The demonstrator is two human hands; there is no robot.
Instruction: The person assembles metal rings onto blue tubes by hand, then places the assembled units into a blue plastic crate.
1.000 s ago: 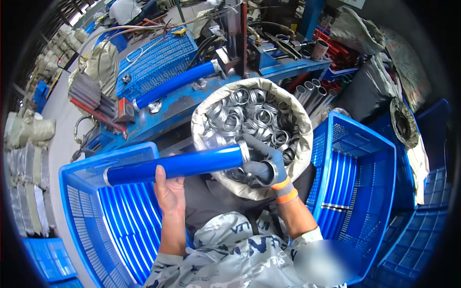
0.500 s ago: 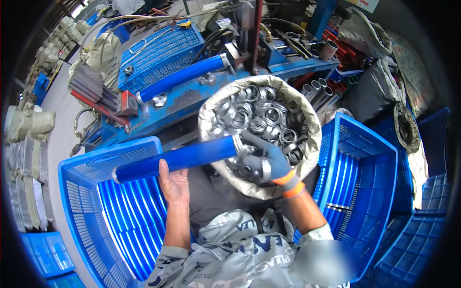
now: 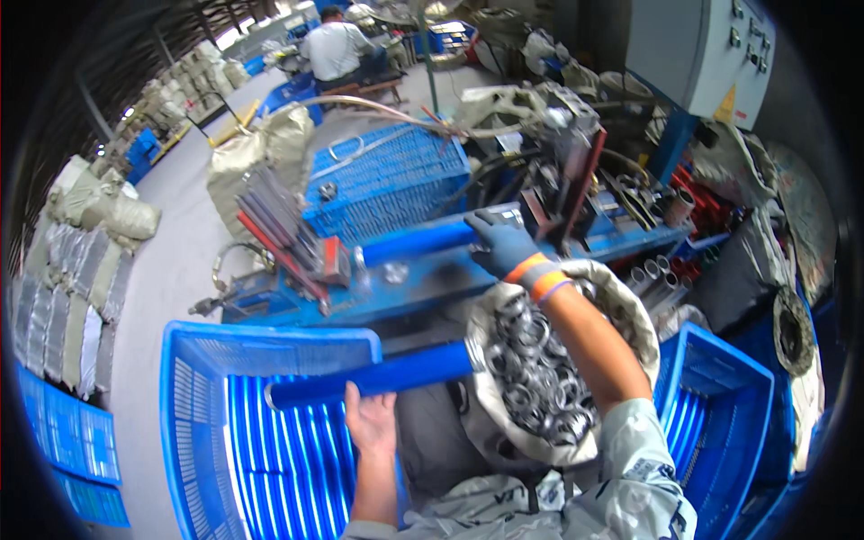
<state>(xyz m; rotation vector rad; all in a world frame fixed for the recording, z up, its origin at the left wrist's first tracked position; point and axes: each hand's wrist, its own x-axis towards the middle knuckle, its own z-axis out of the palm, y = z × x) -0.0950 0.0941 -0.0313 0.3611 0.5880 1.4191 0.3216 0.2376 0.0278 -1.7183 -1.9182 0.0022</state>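
Note:
My bare left hand (image 3: 371, 423) holds a blue tube (image 3: 387, 372) from below, near its middle. The tube lies nearly level above the left crate, and its right end carries a silver metal ring (image 3: 474, 355) beside the sack's rim. My right hand (image 3: 504, 247), in a dark grey-blue glove with an orange cuff, reaches over to the bench. Its fingers close round the right end of a second blue tube (image 3: 414, 243), which lies along the machine; that end is covered by the glove. Below my right forearm, a fabric sack (image 3: 481, 423) is full of loose silver rings (image 3: 531, 364).
Blue crates with blue tubes stand at left (image 3: 171, 396) and right (image 3: 765, 405). Beyond the blue bench (image 3: 297, 306) sits an upturned blue crate (image 3: 387, 180). A grey control cabinet (image 3: 693, 54) rises at back right. Another person (image 3: 337, 49) sits far off.
My right hand has left the sack's rings and moved up to the tube on the bench. The left hand still holds its tube. The view has swung, showing more of the far room.

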